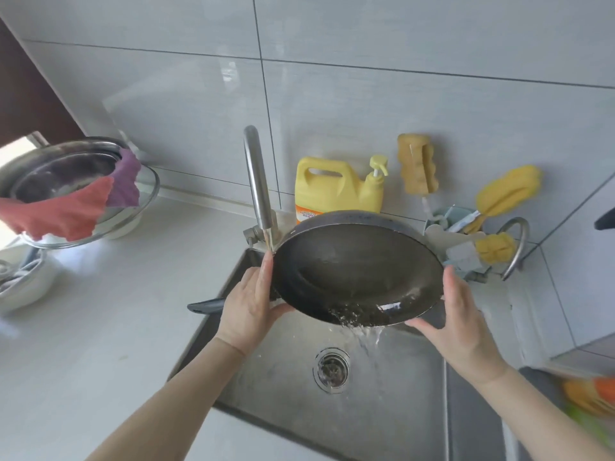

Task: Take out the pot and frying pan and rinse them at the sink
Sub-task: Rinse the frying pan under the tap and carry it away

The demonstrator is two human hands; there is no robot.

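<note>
I hold a dark frying pan (pixel 359 271) tilted over the steel sink (pixel 266 387), its inside facing me. Water spills off its lower rim toward the drain (pixel 331 369). My left hand (pixel 249 307) holds the pan's left rim, fingers up along the edge and thumb under it. My right hand (pixel 456 324) holds the right rim the same way. The pan's dark handle (pixel 206 306) sticks out to the left behind my left hand. A steel pot (pixel 63 171) stands on the counter at the far left, with red and purple cloths draped over its rim.
The tap (pixel 256 181) rises just behind the pan's left edge. A yellow detergent bottle (pixel 332 191), sponge brushes (pixel 416 164) and a holder (pixel 466 251) line the tiled wall behind. A white counter (pixel 116 327) lies left of the sink.
</note>
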